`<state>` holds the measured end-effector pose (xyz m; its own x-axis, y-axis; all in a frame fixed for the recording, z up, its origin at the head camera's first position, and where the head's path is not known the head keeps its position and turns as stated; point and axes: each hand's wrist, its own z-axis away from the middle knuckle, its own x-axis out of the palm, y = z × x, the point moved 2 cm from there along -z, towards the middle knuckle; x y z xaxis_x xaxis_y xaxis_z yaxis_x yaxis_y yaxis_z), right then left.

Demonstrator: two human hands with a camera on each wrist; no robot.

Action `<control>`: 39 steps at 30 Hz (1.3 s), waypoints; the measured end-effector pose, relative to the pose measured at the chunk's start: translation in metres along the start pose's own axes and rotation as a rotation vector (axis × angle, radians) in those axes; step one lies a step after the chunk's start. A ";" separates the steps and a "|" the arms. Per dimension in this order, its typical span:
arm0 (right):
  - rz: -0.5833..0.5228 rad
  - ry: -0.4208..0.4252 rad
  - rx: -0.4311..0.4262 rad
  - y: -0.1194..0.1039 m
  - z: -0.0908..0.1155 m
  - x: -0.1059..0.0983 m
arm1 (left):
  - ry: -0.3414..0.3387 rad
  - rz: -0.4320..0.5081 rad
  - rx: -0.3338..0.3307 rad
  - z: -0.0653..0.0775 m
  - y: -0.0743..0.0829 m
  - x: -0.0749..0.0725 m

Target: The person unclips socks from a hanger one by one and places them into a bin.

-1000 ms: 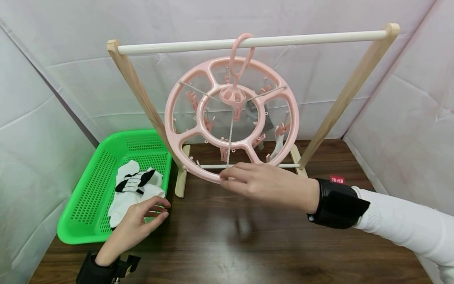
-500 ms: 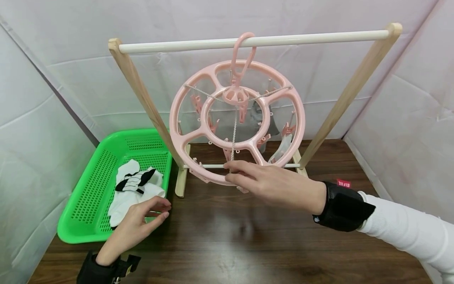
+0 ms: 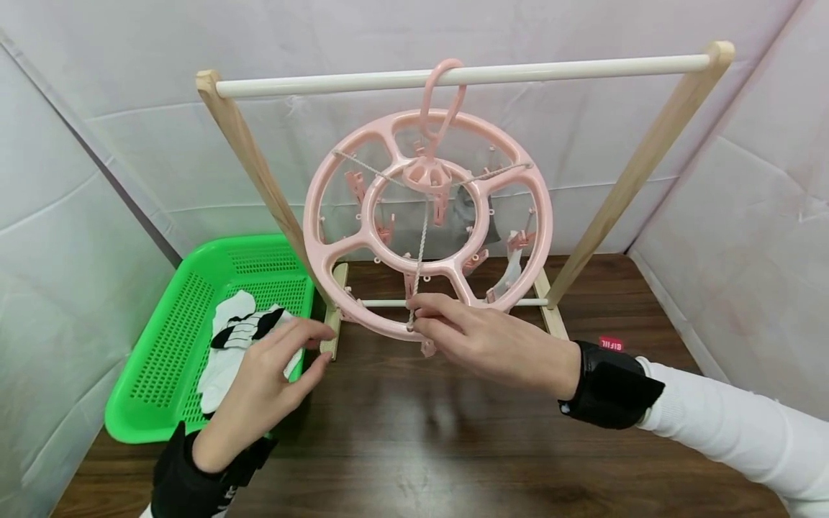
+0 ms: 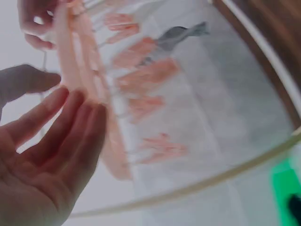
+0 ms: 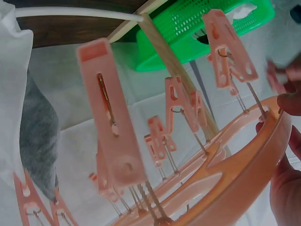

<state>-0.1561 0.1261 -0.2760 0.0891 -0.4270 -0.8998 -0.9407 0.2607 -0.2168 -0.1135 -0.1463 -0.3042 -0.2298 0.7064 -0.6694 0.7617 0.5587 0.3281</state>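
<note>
A pink round clip hanger (image 3: 313, 216) hangs by its hook from a white rod. My right hand (image 3: 488, 345) holds its near rim; in the right wrist view the thumb and fingers lie on either side of the rim (image 5: 256, 162). My left hand (image 3: 265, 378) is over the green basket's near right edge, fingers relaxed and thumb apart, holding nothing. In the left wrist view its fingers (image 4: 70, 141) overlap the hanger. A grey sock (image 3: 492, 230) and a white sock (image 3: 512, 270) hang from clips at the hanger's right side. Several pink clips (image 5: 113, 113) dangle without socks.
The green basket (image 3: 152, 316) stands at the left, with white and black socks (image 3: 223, 367) in it. A wooden stand with a white rod (image 3: 570, 73) and slanted legs (image 3: 637, 173) carries the hanger. Pale cloth walls surround the brown table (image 3: 518, 460).
My left hand has risen and moved right towards the hanger, its thumb further apart. The right hand stays at the rim; the hanger has swung slightly right, then back left.
</note>
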 end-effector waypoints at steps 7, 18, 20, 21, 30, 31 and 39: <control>0.131 0.100 -0.117 -0.001 -0.001 0.003 | -0.036 -0.119 0.155 -0.042 0.016 0.005; 0.178 0.155 -0.135 -0.004 -0.006 0.008 | -0.102 -0.228 0.253 -0.050 0.018 0.022; 0.195 0.170 -0.137 -0.006 -0.005 0.005 | -0.101 -0.209 0.256 -0.050 0.017 0.023; 0.209 0.183 -0.143 -0.006 -0.004 0.003 | -0.102 -0.198 0.257 -0.051 0.017 0.022; 0.286 0.221 -0.202 0.007 0.015 -0.031 | -0.102 -0.089 0.252 -0.053 0.008 0.018; 0.295 0.220 -0.210 0.009 0.018 -0.035 | -0.102 -0.078 0.256 -0.053 0.006 0.017; 0.321 0.138 -0.193 0.023 0.040 -0.066 | -0.135 -0.012 0.296 -0.053 -0.006 0.013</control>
<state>-0.1701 0.1950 -0.2368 -0.2519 -0.4662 -0.8481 -0.9589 0.2383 0.1539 -0.1528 -0.1173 -0.2792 -0.1725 0.6256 -0.7609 0.9071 0.4020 0.1249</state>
